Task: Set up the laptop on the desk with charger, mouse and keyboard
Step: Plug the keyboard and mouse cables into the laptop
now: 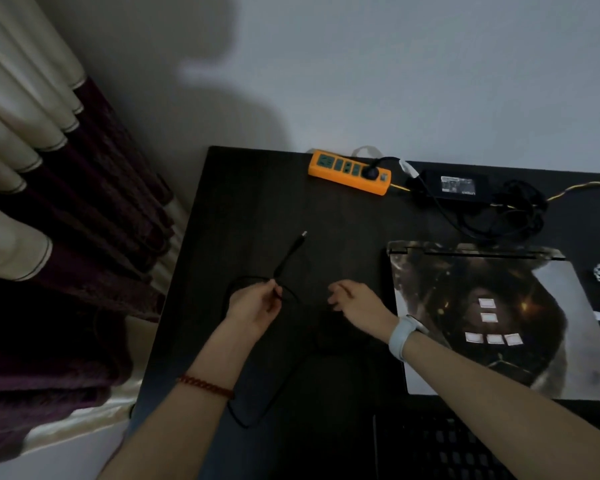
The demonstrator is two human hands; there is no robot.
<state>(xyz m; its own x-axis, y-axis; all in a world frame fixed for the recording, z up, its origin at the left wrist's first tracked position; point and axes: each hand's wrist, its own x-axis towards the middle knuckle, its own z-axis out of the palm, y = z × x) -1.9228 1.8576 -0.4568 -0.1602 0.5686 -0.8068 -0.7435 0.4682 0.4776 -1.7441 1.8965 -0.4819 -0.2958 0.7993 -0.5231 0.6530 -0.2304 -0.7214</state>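
L hand [253, 304] on cable [290, 252], plug beyond.

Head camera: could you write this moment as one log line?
left hand: pinching black cable | right hand: open, empty | laptop: closed | power strip: one plug in

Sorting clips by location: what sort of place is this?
Probably a home desk corner: dark wooden desk against a plain wall, cream-and-maroon curtains beside it, orange power strip, closed sticker-covered laptop.
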